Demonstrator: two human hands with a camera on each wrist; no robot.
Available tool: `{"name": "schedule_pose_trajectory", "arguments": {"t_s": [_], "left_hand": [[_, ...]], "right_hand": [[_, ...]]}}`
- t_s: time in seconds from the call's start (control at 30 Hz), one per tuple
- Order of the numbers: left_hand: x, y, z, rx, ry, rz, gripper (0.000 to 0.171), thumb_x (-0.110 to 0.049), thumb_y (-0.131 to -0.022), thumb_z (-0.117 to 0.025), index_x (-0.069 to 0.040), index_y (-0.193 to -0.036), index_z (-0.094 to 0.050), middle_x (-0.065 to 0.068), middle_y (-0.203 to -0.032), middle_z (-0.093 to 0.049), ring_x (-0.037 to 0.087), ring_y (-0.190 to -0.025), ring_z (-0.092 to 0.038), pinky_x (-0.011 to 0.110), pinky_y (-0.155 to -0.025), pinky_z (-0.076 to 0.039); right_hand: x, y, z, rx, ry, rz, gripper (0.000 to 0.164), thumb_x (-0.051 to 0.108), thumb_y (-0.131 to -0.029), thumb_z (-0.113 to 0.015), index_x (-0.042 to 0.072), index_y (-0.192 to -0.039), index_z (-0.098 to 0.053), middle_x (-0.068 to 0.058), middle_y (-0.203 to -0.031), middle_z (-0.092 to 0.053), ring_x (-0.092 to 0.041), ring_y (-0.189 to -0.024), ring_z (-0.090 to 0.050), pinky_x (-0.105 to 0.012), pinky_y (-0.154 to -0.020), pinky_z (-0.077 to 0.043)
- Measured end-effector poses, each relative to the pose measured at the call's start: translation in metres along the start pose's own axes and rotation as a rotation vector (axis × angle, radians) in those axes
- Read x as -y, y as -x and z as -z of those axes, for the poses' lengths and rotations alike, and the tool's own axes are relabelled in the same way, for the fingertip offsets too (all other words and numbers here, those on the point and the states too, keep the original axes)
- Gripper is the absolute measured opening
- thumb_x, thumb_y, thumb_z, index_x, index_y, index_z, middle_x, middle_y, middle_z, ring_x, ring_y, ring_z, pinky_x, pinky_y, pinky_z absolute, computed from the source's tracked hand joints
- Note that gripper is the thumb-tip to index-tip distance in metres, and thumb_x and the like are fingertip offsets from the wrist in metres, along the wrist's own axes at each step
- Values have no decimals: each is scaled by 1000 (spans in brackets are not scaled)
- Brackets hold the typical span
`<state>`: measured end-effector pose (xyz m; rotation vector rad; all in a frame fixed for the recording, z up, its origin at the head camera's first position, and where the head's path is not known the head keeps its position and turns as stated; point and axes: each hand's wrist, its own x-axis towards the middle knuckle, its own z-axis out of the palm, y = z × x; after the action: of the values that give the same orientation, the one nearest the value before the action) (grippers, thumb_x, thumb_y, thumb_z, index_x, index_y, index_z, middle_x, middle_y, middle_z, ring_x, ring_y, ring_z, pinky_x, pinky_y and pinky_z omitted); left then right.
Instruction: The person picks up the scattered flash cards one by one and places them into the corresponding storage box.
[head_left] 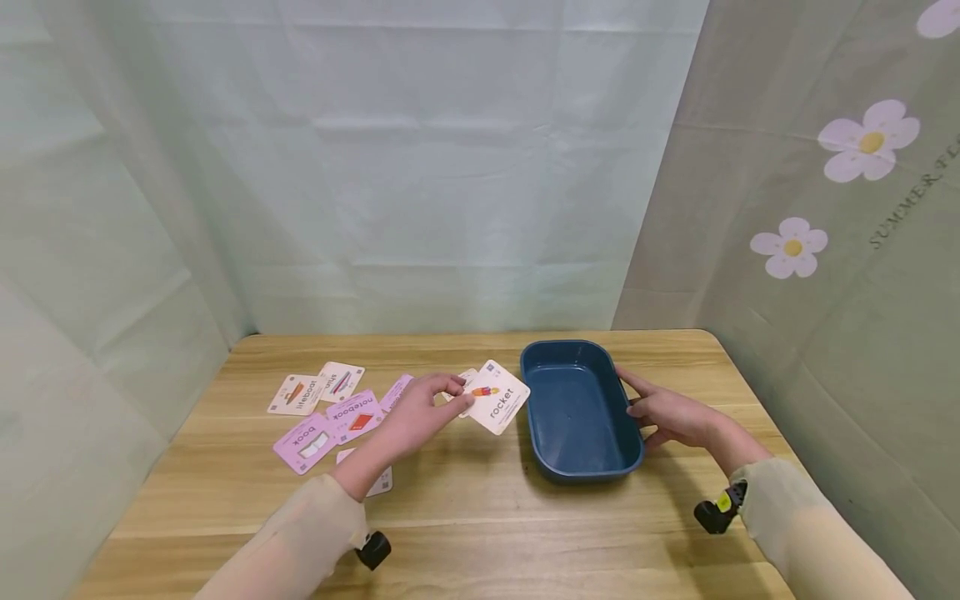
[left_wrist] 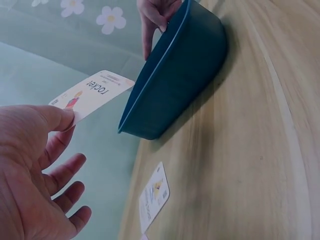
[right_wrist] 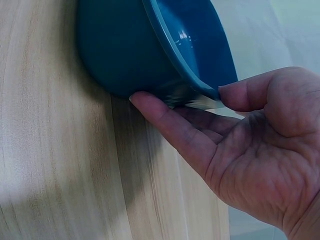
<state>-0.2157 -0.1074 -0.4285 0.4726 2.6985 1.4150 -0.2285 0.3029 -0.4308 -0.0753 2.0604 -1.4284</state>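
My left hand [head_left: 427, 417] pinches a white picture card [head_left: 498, 398] printed "rocket" between thumb and index finger, its other fingers loosely spread. In the left wrist view the rocket card [left_wrist: 95, 95] is above the table, its corner overlapping the rim of a deep blue plastic tray [left_wrist: 170, 85]. The tray [head_left: 581, 417] holds nothing. My right hand [head_left: 671, 417] grips the tray's right side, with the thumb [right_wrist: 245, 95] at the rim and the fingers along the outer wall, one fingertip low near its base. Another white card [left_wrist: 154, 197] lies on the table, partly hidden by the rocket card in the head view.
At the left of the wooden table [head_left: 480, 542] lie a lifeboat card [head_left: 296, 394], a ship card [head_left: 342, 381], purple notebook [head_left: 356, 416] and book [head_left: 306, 442] cards. Another purple card [head_left: 395, 390] and a white card [head_left: 382, 482] are partly behind my left arm. Curtains surround the table.
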Motion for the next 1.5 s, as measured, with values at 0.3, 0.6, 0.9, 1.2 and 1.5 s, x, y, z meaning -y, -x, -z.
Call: {"name": "schedule_pose_trajectory", "arguments": {"t_s": [0.3, 0.6, 0.9, 1.2, 1.5], "left_hand": [[-7, -7, -3, -22, -1, -7, 16, -32, -95, -74, -17, -90, -73, 6, -131, -67, 31, -129, -56, 50, -104, -43], [-15, -19, -9, -9, 10, -8, 18, -35, -95, -73, -19, -90, -73, 6, -132, -67, 28, -129, -56, 49, -101, -46], [-29, -30, -13, -31, -10, -69, 16, -31, -95, -74, -17, -87, -73, 6, -125, -70, 30, -126, -57, 49, -104, -43], [-40, -39, -19, -15, -26, -99, 17, -30, -95, -74, -14, -92, -75, 6, -122, -71, 29, -122, -59, 47, -101, -46], [-49, -51, -31, -4, -67, -84, 18, -35, -95, -73, -17, -93, -74, 2, -124, -69, 29, -124, -54, 46, -104, -42]], "right_hand": [[2, 1, -1, -1, 0, 3, 77, 3, -103, -39, 23, -166, 2, -39, -159, -18, -51, -135, -46, -54, -85, -58], [2, 2, -2, 0, 0, 6, 78, 3, -103, -39, 23, -165, 3, -40, -159, -18, -52, -135, -45, -54, -85, -58], [2, 1, -1, -1, -5, 5, 78, 3, -103, -39, 22, -165, 3, -40, -159, -19, -50, -134, -48, -54, -84, -58], [1, -1, -2, -6, -5, -7, 79, 2, -102, -39, 23, -165, 3, -41, -159, -18, -51, -134, -47, -54, -84, -58], [2, 0, -2, -10, -2, -11, 79, 1, -102, -38, 23, -165, 3, -40, -159, -18, -51, -134, -47, -54, -85, -58]]}}
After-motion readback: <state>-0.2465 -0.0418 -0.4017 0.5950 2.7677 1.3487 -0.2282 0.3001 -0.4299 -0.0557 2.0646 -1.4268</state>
